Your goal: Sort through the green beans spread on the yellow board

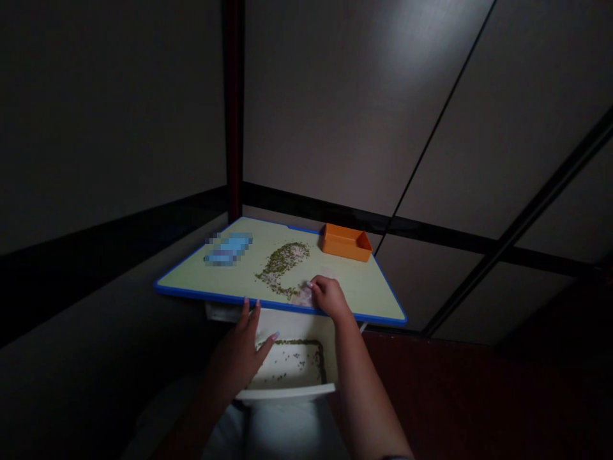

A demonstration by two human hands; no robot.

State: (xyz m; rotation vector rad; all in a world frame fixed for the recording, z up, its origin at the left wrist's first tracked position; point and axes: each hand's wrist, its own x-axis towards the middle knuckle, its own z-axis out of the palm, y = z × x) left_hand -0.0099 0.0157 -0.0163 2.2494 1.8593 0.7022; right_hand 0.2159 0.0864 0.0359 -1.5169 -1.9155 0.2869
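Observation:
Small green bean-like grains (285,257) lie in a curved, scattered patch on the pale board top (354,291), which has a blue rim. At the patch's near end is my right hand (328,295), its fingers curled together at the tabletop; what they hold, if anything, is too small to make out. Beside its fingertips there is a pale pinkish patch (302,295). My left hand (242,354) is spread at the left side of a white drawer-like bin (287,393), fingertips near the table's front edge. More grains line the bin's bottom edges.
An orange open box (347,246) stands at the table's back right. A blurred-out light blue item (228,249) lies at the left. Dark panelled walls (325,108) close in behind and to the left; reddish floor (431,390) shows at the right.

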